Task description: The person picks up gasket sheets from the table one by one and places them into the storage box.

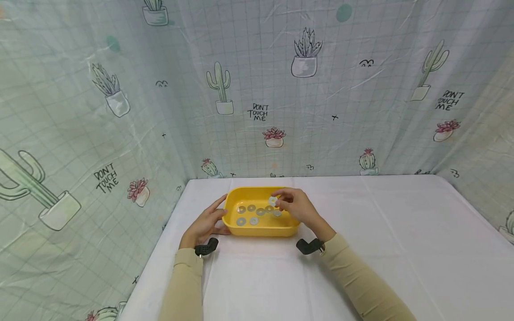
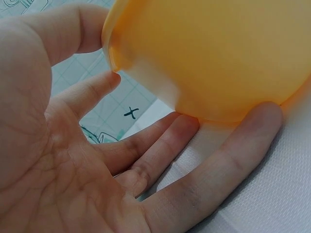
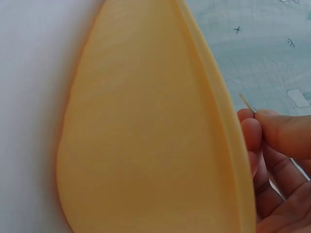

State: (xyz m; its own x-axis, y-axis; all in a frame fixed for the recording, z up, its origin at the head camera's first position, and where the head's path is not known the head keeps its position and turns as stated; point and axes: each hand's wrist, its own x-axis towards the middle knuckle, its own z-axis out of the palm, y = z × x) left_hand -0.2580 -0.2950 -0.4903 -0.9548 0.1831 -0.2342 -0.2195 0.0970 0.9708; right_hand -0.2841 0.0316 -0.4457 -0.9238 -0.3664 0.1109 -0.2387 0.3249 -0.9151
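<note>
A yellow plastic tray (image 1: 261, 232) stands on the white cloth, with several flat metal washers (image 1: 254, 220) lying loose on its floor. At its left end my left hand (image 1: 206, 224) holds the tray; the left wrist view shows the thumb at the rim (image 2: 111, 53) and fingertips against the outer wall. Over the tray's right part, my right hand (image 1: 300, 207) pinches one washer (image 1: 272, 201) between thumb and fingers. From the right wrist that washer (image 3: 247, 103) appears edge-on as a thin strip, above the rim. The tray wall blocks that camera's view of the other washers.
The white cloth-covered table (image 1: 361, 249) spreads around the tray. Behind it and at the sides hangs a pale green curtain (image 1: 245, 147) printed with cacti. A black wrist camera (image 1: 309, 246) sits on the right wrist, another (image 1: 206, 246) on the left.
</note>
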